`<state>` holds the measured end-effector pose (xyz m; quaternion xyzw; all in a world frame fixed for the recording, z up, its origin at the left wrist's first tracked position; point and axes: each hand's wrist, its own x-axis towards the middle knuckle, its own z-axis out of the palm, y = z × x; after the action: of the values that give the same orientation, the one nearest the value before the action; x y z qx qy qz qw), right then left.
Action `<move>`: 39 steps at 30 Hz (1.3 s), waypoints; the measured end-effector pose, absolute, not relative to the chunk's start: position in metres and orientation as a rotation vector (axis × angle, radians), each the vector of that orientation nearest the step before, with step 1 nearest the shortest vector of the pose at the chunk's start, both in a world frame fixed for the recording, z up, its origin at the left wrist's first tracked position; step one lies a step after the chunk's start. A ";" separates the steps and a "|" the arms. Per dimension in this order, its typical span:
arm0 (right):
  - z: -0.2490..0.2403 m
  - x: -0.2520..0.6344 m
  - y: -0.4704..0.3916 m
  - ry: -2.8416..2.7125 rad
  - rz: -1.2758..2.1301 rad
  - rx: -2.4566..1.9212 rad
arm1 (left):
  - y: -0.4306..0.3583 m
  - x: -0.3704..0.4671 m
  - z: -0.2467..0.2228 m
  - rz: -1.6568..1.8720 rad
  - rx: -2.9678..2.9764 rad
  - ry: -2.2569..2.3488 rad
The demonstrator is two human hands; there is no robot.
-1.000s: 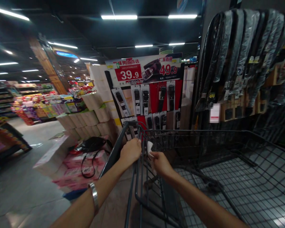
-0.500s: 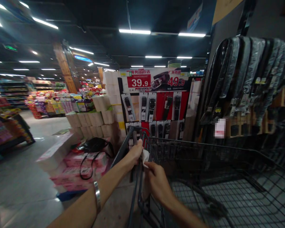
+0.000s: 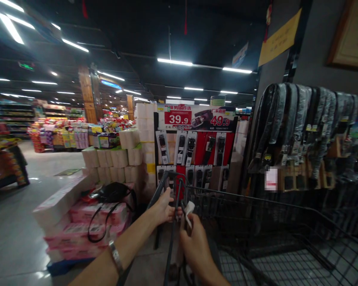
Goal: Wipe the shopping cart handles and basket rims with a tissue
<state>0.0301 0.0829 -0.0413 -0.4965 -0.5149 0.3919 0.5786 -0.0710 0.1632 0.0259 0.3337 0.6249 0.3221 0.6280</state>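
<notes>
A black wire shopping cart [image 3: 244, 198] stands in front of me, its basket spreading to the right. My right hand [image 3: 197, 242] is closed around a crumpled white cloth or tissue [image 3: 189, 208], whose upper end sticks out above the fingers. It is beside the upright bars at the cart's end. My left hand [image 3: 164, 208], with a silver bracelet on the wrist, is on the other side of these bars. Its thumb and fingers are apart, and the fingertips reach to a bar; whether they touch it I cannot tell.
Behind the cart is a display rack [image 3: 198, 147] of packaged belts under a price sign [image 3: 197, 118]. More plastic-wrapped belts [image 3: 298, 115] hang at right. Pink and white paper packs [image 3: 86, 234] are stacked at left, with a black bag [image 3: 115, 192] on top. Tiled floor [image 3: 8, 222] runs along the far left.
My left hand has opened its fingers and drawn slightly down and left from the bar. My right hand has moved lower with the white cloth or tissue. The view has tilted upward.
</notes>
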 end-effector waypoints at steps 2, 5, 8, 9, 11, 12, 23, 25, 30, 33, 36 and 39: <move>-0.037 0.043 0.081 -1.235 0.875 -1.204 | 0.164 -0.073 0.023 0.742 0.758 1.419; -0.030 0.070 0.078 -1.301 0.834 -1.270 | 0.168 -0.070 0.016 0.727 0.762 1.430; -0.027 0.108 0.075 -1.308 0.760 -1.333 | 0.173 -0.064 0.008 0.701 0.795 1.446; -0.026 0.122 0.074 -1.315 0.725 -1.347 | 0.175 -0.062 0.006 0.696 0.813 1.447; -0.026 0.154 0.072 -1.333 0.636 -1.399 | 0.177 -0.058 0.002 0.693 0.853 1.447; -0.025 0.170 0.070 -1.341 0.591 -1.425 | 0.177 -0.057 0.000 0.694 0.871 1.446; -0.014 0.251 0.044 -1.497 0.384 -1.747 | 0.181 -0.063 -0.004 0.651 1.001 1.421; -0.010 0.251 0.043 -1.476 0.275 -1.790 | 0.181 -0.065 -0.003 0.636 1.021 1.410; 0.024 0.245 0.032 -1.408 -0.310 -1.753 | 0.182 -0.067 -0.004 0.614 1.062 1.390; 0.032 0.226 0.028 -1.618 -0.932 -1.418 | 0.183 -0.067 -0.005 0.606 1.083 1.385; 0.000 0.207 0.033 -2.055 -1.095 -1.320 | 0.183 -0.065 -0.006 0.601 1.098 1.388; -0.059 0.207 0.042 -2.356 -0.980 -1.629 | 0.182 -0.063 -0.006 0.596 1.110 1.392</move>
<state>0.2066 0.0422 -0.0588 -0.5371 -0.7770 -0.3232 0.0573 -0.0629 0.1818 -0.0062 0.4771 0.5980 0.2563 0.5908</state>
